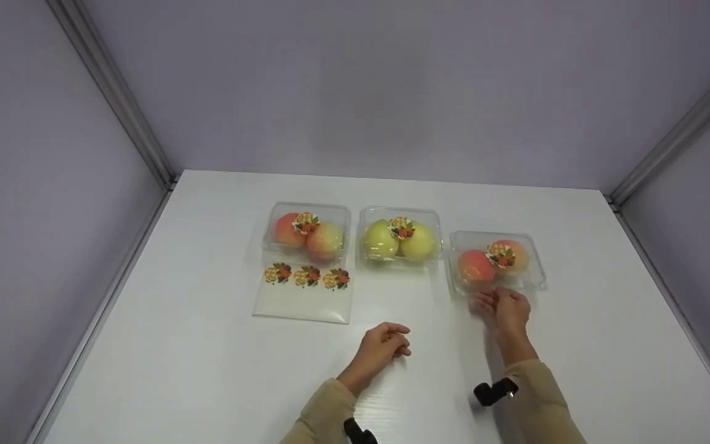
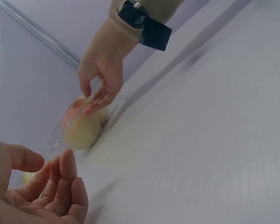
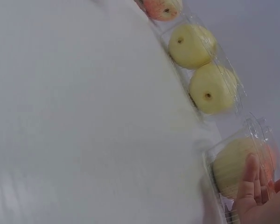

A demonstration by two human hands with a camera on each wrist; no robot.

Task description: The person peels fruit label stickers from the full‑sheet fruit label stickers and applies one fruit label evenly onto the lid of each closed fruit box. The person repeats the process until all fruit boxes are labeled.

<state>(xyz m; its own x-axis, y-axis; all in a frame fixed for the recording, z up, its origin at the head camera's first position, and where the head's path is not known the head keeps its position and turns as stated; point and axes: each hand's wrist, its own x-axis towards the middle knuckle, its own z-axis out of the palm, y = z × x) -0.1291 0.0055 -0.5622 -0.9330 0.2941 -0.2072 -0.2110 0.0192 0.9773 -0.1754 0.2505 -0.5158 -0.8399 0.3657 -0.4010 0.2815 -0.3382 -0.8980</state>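
On the right side of the table stands a clear plastic fruit box (image 1: pixel 535 265) with two red-and-yellow fruits (image 1: pixel 477 266) inside and a fruit-print sticker (image 1: pixel 501 255) on its lid. My right hand (image 1: pixel 511 312) pinches its front edge; in the right wrist view the fingers (image 3: pixel 251 179) lie against the near side. My left hand (image 1: pixel 381 345) is held in front of the boxes with loosely bent fingers and holds nothing. The left wrist view shows that hand (image 2: pixel 44 189) palm up, apart from the right hand (image 2: pixel 101 77).
A box of two yellow-green fruits (image 1: pixel 381 239) stands in the middle, and one of red-and-yellow fruits (image 1: pixel 324 240) on the left. Both lids carry stickers. A pale sheet (image 1: pixel 302 305) with three stickers (image 1: pixel 307 276) lies before the left box. Walls enclose the white table (image 1: pixel 176 345).
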